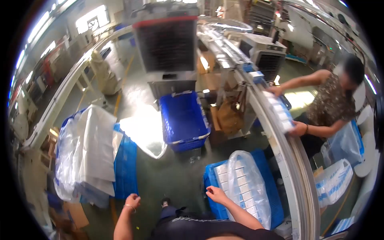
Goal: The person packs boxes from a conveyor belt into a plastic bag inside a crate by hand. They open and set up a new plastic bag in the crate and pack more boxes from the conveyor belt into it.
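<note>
My left hand [133, 201], with a thin band at the wrist, hangs low with its fingers curled together and nothing visible in them. It is near a blue crate [125, 168] covered by white and clear plastic sheeting [96, 148]. My right hand [217, 195] is at the left edge of another blue crate [262, 168], its fingers loosely bent and apart, holding nothing I can see. Rows of small white boxes [226, 180] fill that crate, partly under a clear plastic bag [250, 180]. Whether the right hand touches the crate is unclear.
A blue basket [182, 116] stands ahead on the floor before a large air cooler [166, 44]. A metal conveyor rail [280, 148] runs along the right. Beyond it a co-worker [330, 100] holds a row of white packages [278, 110]. A bag of boxes [334, 184] lies behind.
</note>
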A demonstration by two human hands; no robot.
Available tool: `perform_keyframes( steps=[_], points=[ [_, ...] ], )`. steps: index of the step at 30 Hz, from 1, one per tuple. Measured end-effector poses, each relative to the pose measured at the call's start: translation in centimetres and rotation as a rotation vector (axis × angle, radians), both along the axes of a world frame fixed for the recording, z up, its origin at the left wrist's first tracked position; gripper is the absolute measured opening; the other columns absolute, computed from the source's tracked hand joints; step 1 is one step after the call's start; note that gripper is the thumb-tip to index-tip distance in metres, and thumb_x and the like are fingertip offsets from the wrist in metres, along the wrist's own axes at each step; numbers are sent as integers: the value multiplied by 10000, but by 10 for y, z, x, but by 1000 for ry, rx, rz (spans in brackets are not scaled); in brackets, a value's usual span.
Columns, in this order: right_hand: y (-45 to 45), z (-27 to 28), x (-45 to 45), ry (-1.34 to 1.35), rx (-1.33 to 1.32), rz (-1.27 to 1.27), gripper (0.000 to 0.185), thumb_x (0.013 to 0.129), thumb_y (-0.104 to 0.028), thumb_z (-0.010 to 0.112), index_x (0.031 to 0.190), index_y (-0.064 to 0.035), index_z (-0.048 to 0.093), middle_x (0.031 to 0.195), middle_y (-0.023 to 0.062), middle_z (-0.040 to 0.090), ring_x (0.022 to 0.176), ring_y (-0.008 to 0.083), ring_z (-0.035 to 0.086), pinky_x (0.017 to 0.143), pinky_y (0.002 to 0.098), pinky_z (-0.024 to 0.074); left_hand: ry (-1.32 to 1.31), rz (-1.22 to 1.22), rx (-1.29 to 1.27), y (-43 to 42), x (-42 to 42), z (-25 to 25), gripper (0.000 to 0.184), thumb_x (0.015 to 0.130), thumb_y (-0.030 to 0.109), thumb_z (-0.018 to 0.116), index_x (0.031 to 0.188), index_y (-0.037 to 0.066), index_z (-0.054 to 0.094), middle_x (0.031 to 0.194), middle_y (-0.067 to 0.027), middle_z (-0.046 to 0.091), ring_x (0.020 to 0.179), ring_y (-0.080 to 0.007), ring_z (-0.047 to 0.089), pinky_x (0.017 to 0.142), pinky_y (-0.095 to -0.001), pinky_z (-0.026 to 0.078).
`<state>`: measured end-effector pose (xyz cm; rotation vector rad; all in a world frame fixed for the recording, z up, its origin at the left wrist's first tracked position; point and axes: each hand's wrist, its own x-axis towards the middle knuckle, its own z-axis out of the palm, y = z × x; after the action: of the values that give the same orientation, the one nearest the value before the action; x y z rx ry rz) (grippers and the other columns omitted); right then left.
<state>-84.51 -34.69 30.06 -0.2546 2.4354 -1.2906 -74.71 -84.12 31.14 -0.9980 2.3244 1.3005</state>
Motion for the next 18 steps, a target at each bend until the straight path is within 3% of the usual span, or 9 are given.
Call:
perform_keyframes(
  steps=[2,3,5,7,11,13,14,15,18],
  points=[
    [-52,-12,-12,-37,19,96,319,854,-260,652,1088,-46,622,910,113,687,835,228,667,757,344,520,174,-268,-319,-68,-6,-15,289,832,207,634,1038,15,568,840,-161,656,755,-334,633,693,-421,518],
    [-80,-21,-17,-58,17,139,331,847,-267,657,1087,-43,622,927,124,690,861,228,671,776,345,523,298,-250,-416,-63,-13,48,335,840,233,637,1076,7,564,872,-191,640,843,-394,600,766,-439,493],
    [-151,-41,-31,-159,23,206,366,845,-281,667,1128,-54,617,951,127,690,871,215,669,793,341,527,396,-235,-560,-109,-27,99,404,866,225,622,1184,-8,534,1020,-218,616,929,-379,588,815,-429,480],
    [-239,-66,-48,-249,55,249,466,856,-304,664,1229,-42,569,987,108,684,892,184,655,788,325,530,426,-145,-974,-170,-40,134,513,838,235,646,1261,-8,488,1250,-231,509,1156,-390,479,969,-438,394],
    [-480,-156,-100,-346,-65,281,595,883,-346,645,1349,-22,465,1011,81,640,818,152,619,701,301,532,203,-47,-1367,-289,-75,143,689,819,321,660,1378,8,408,1468,-252,301,1367,-435,259,1109,-509,233],
    [-616,-148,-127,-697,-167,152,663,900,-371,623,1417,-35,378,947,54,579,708,129,541,612,267,506,6,-107,-1149,-341,-74,92,808,822,410,646,1453,36,309,1509,-256,224,1395,-447,191,1114,-561,189],
    [-677,-166,-139,-715,-222,197,700,914,-385,598,1455,-47,311,914,32,522,689,118,473,621,277,492,72,-140,-966,-361,-65,58,833,816,419,654,1465,47,287,1515,-253,214,1382,-443,220,1101,-568,215],
    [-735,-190,-143,-637,-197,174,679,926,-399,569,1454,-55,316,998,39,550,782,142,527,665,320,502,-45,-146,-1085,-352,-69,56,858,783,373,683,1461,35,280,1496,-281,229,1350,-435,281,1083,-544,251],
    [-855,-137,-130,-879,-313,84,482,929,-354,557,1285,-30,528,1100,74,641,882,197,595,712,362,503,-27,-199,-1161,-353,-70,59,859,749,303,692,1448,8,289,1487,-275,245,1324,-431,311,1059,-526,279]
  ],
)
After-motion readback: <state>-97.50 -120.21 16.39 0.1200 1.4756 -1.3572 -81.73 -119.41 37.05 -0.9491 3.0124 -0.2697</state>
